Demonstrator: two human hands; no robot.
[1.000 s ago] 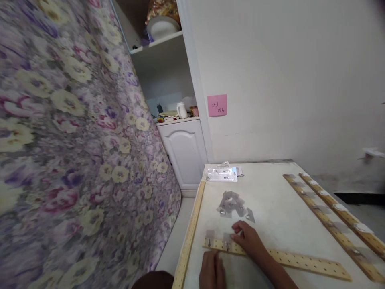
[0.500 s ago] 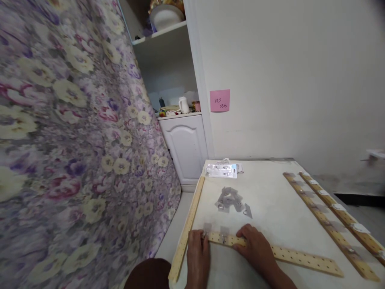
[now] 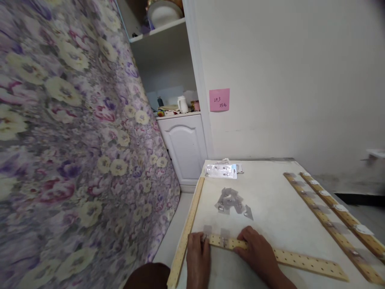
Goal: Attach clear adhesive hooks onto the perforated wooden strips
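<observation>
A pale wooden strip with rows of holes (image 3: pixel 306 261) lies across the front of the table. My left hand (image 3: pixel 198 255) is closed around its left end, fingertips at a clear-backed metal hook (image 3: pixel 207 231). Farther right, my right hand (image 3: pixel 258 253) grips the strip's middle between thumb and fingers. Between my hands, another clear hook (image 3: pixel 224 236) sits on the strip with its square backing upright. Just beyond the strip is a heap of grey, see-through hook squares (image 3: pixel 230 200). The fingertips of my left hand are partly hidden.
Another holed strip (image 3: pixel 188 224) runs along the table's left edge. Two strips bearing hooks lie on the right: one with clear hooks (image 3: pixel 321 214), one with white hooks (image 3: pixel 345 214). Hook packaging (image 3: pixel 221 171) lies at the back. A floral curtain (image 3: pixel 90 160) hangs at left.
Both hands keep the same hold on the strip. The view has shifted slightly, and the strip's right end appears a little farther right and lower.
</observation>
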